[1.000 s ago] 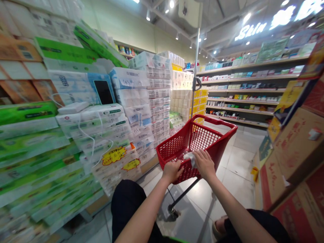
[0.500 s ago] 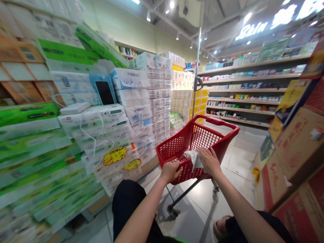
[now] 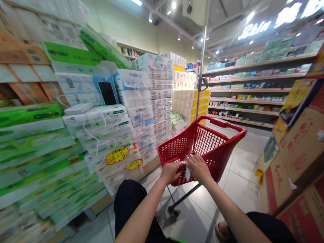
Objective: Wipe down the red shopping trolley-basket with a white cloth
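A red plastic shopping cart (image 3: 212, 135) with perforated walls stands at an angle before me. My left hand (image 3: 170, 173) is closed round its near rim, thumb on top. Right beside it, my right hand (image 3: 199, 167) bends over the same rim with a white wipe (image 3: 187, 171) under its fingers. Part of the wipe hangs down the outer side of the basket between my hands; the rest is covered by my fingers. Whether it is cloth or paper I cannot tell.
Stacked tissue packs (image 3: 141, 101) rise on the left, with a phone (image 3: 107, 93) and a white cable on them. Cardboard boxes (image 3: 302, 145) line the right. Stocked shelves (image 3: 243, 89) stand at the back. A metal pole (image 3: 201, 67) rises behind the cart.
My right hand has slid left along the rim with the wipe, close up to my left hand. Less of the wipe shows now. My left hand stays on the rim.
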A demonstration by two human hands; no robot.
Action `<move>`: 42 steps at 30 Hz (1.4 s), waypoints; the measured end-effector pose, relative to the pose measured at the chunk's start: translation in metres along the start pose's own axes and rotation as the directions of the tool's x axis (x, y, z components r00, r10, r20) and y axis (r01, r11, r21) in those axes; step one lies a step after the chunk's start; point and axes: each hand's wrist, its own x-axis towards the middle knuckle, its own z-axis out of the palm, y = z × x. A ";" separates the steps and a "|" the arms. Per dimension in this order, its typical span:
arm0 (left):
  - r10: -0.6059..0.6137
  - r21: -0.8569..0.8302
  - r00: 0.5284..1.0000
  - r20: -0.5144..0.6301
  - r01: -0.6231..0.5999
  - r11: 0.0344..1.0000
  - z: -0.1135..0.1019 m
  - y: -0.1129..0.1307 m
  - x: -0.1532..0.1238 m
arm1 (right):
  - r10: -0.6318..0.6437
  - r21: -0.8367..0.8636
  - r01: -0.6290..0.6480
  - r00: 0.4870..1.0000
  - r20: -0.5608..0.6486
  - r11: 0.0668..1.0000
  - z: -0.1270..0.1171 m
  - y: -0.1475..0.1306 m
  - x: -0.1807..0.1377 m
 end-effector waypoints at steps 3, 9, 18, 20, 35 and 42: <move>0.018 -0.010 1.000 -0.022 -0.018 1.000 0.001 0.000 0.000 | 0.095 -0.052 -0.098 0.994 -0.058 0.994 -0.010 0.042 -0.010; 0.012 -0.016 0.998 -0.058 -0.013 1.000 0.003 0.005 0.002 | 0.225 -0.104 -0.241 0.964 -0.141 0.965 -0.013 0.060 -0.018; 0.007 0.001 1.000 -0.028 -0.007 1.000 -0.001 0.003 0.001 | 0.073 -0.015 -0.074 0.995 -0.063 0.997 0.007 -0.043 -0.015; 0.008 -0.002 1.000 -0.029 -0.008 1.000 0.000 0.003 0.002 | 0.019 -0.023 -0.019 1.000 -0.024 1.000 0.001 -0.030 -0.017; 0.078 -0.073 0.980 -0.181 -0.092 0.993 0.023 0.031 0.014 | 0.213 -0.070 -0.218 0.975 -0.066 0.973 0.002 -0.009 -0.017; 0.163 -0.172 0.960 -0.229 -0.204 0.964 0.007 0.008 0.002 | 0.032 -0.056 -0.033 0.999 -0.012 0.998 -0.012 0.016 -0.024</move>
